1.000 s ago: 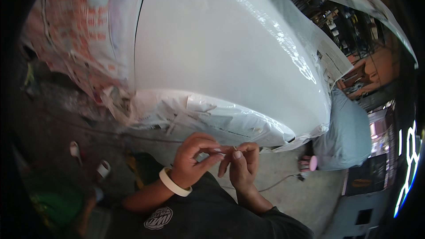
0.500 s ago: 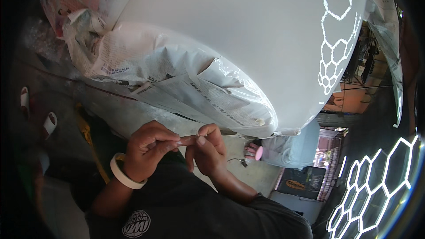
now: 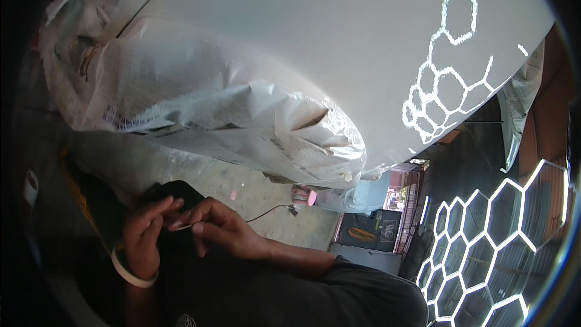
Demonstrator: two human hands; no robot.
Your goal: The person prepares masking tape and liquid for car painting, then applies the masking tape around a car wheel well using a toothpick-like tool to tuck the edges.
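My left hand (image 3: 144,236) is low in front of my dark shirt, its fingers stretched out and nothing visible gripped in them. Around that wrist sits a cream-coloured ring (image 3: 128,274) that looks like a roll of masking tape. Beside it, my right hand (image 3: 224,231) is closed in a pinch, fingertips close to the left fingers. A thin, pale strip (image 3: 183,227) shows at the right fingertips; it is too small to identify. Above both hands, apart from them, is a glossy light-grey vehicle panel (image 3: 290,30) with newspaper masking (image 3: 212,103) along its curved edge.
Bright hexagonal lights (image 3: 484,242) hang at the right and reflect in the panel. Past the panel's edge, a pink round-topped object (image 3: 304,195) stands near a dark cable (image 3: 269,211) on the concrete floor (image 3: 290,233). A pale slipper (image 3: 31,186) lies at far left.
Both hands have moved left and down, away from the panel. The left fingers have gone from a pinch to stretched out, while the right stays pinched. The view has shifted too.
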